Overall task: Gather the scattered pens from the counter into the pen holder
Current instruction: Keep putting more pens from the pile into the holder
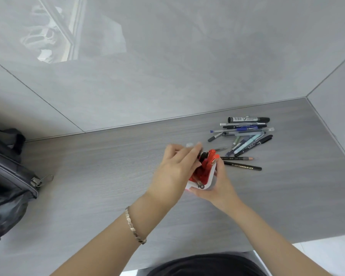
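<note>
Fingers of the right hand [217,186] wrap the pen holder [206,180]; red pens [210,158] point up-right; left hand's [175,170] grip unclear.

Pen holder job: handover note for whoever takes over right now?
Left hand: over the holder's mouth, fingers closed, seemingly pushing pens in; what it grips is blurred.
Right hand: clasps the pen holder from the right side and steadies it on the counter.
Done: red pens and some dark ones already stand in the holder.
Left: the pile of pens by the back wall, right of the holder, plus two pencils lying just right of the holder.
Bag at the far left is not part of the job.
</note>
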`<move>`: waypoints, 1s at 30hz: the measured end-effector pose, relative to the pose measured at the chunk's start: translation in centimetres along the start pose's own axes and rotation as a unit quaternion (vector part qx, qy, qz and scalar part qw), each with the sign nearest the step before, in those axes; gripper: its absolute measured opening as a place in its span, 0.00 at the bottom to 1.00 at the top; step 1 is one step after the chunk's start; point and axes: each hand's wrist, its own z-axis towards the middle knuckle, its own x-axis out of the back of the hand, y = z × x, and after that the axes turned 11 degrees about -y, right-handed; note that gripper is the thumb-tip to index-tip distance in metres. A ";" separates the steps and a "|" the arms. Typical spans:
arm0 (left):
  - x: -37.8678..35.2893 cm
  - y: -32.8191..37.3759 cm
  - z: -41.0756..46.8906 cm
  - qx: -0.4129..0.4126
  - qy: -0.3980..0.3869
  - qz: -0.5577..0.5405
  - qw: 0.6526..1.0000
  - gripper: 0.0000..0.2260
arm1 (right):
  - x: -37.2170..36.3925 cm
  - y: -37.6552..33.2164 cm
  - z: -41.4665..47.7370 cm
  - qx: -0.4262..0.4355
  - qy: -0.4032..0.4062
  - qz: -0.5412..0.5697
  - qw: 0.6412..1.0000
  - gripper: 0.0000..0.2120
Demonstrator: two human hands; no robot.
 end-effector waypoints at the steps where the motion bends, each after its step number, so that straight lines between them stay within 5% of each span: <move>1: -0.3 -0.1 0.0 -0.005 -0.034 0.042 0.999 0.17 | 0.0 0.1 0.0 -0.002 -0.002 -0.003 1.000 0.35; 3: -0.6 -0.2 -0.1 -0.001 -0.127 0.070 0.989 0.24 | 0.0 0.2 0.0 -0.009 -0.009 0.002 1.000 0.36; 6: 0.3 -0.9 0.3 0.003 -0.237 -0.123 0.964 0.28 | 0.0 -0.2 0.0 -0.019 -0.010 0.011 1.000 0.36; 10: 1.3 -2.0 0.0 0.073 -0.171 -0.338 0.922 0.42 | 0.8 -0.7 -0.3 -0.033 -0.064 -0.063 0.995 0.40; 13: 0.9 -3.3 -0.5 0.137 -0.238 -0.348 0.896 0.59 | 3.0 0.1 -0.8 -0.080 -0.084 -0.233 0.965 0.38; 16: -0.2 -3.6 -0.6 0.142 -0.306 -0.301 0.892 0.55 | 6.5 2.6 -1.1 -0.096 0.038 -0.346 0.933 0.26; 19: -1.2 -3.2 -0.5 0.162 -0.252 -0.345 0.890 0.49 | 9.3 4.0 -1.1 -0.121 0.078 -0.384 0.912 0.19; 24: -0.6 -2.6 -2.3 0.198 -0.124 -0.345 0.909 0.38 | 10.4 5.2 -0.4 -0.122 0.016 -0.462 0.878 0.19; 30: 0.7 -4.7 -4.8 0.344 0.001 -0.335 0.877 0.32 | 9.5 5.6 0.1 -0.158 0.002 -0.498 0.852 0.14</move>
